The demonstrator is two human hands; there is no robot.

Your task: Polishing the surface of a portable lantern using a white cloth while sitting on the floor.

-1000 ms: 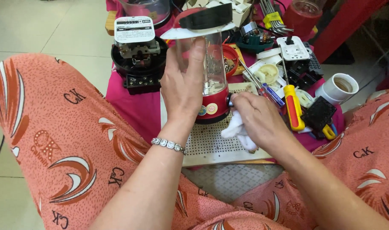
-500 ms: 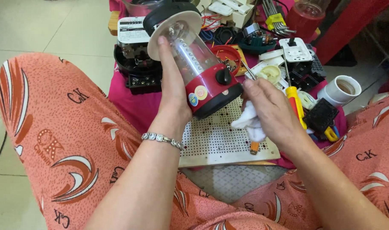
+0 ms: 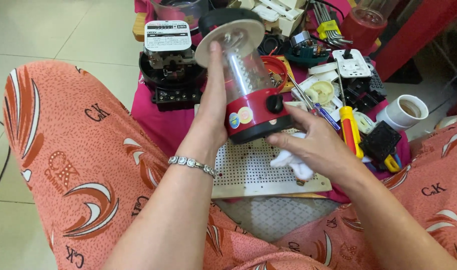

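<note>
My left hand (image 3: 211, 120) grips a lantern (image 3: 246, 80) with a clear tube body, a red and black base and a white and black top cap, tilted so the cap points up and away. My right hand (image 3: 318, 150) holds a crumpled white cloth (image 3: 293, 162) in its palm, and its fingertips touch the black rim of the lantern's base. A silver bracelet (image 3: 191, 164) circles my left wrist. Both hands hover above a white perforated board (image 3: 253, 172) on a pink-covered low table.
A black electric meter (image 3: 171, 60) stands at the back left. A yellow-handled screwdriver (image 3: 349, 129), a white lamp socket (image 3: 406, 112), a white switch plate (image 3: 351, 62), hex keys (image 3: 328, 22) and other small parts crowd the right. My knees in orange patterned cloth flank the table.
The lantern has gone from upright to tilted, cap up and away, base toward me. My right hand with the cloth came up from the board to the base rim.
</note>
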